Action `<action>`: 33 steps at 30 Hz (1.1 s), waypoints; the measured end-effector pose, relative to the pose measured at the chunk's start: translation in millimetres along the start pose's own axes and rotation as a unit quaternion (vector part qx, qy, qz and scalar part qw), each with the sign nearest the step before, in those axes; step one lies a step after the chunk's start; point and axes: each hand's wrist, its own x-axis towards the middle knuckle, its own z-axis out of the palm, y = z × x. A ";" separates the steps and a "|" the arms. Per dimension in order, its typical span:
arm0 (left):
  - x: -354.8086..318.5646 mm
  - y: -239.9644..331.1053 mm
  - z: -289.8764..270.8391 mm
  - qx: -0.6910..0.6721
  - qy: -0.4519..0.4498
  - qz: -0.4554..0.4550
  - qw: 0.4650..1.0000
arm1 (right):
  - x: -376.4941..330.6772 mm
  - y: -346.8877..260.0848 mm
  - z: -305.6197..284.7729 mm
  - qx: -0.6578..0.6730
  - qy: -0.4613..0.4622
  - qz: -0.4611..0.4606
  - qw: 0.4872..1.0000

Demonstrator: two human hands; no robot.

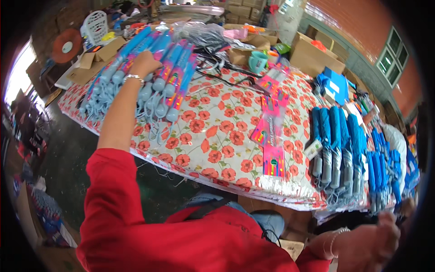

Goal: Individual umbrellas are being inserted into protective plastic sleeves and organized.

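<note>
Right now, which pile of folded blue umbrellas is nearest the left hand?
The left pile: pink and blue sleeves, pale blue handles; the piles at right have grey handles.

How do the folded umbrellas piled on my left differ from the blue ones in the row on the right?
The left pile has pale blue handles; the right row has grey handles. The left pile shows pink-and-blue printed wrapping; the right row looks blue, without pink. Your left hand is on the left pile; your right hand is off the right row. Both lie on the flowered tablecloth.
</note>
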 end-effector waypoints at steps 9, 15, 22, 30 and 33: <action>30.7 -5.6 14.9 0.176 -0.084 0.091 0.977 | -128.4 33.8 81.3 -0.030 -0.405 0.374 0.834; 14.7 8.8 -0.6 0.177 -0.030 0.068 0.981 | -182.6 75.6 50.7 -0.308 -0.436 0.430 0.728; -74.3 146.1 1.1 -0.193 -0.075 0.253 0.945 | -218.4 73.2 63.1 -0.256 -0.460 0.390 0.755; -142.0 280.6 62.8 -0.313 -0.293 0.365 0.826 | -180.3 78.9 33.7 -0.326 -0.342 0.361 0.804; -141.3 308.5 87.5 -0.357 -0.312 0.393 0.788 | -166.4 84.1 -7.8 -0.363 -0.304 0.403 0.783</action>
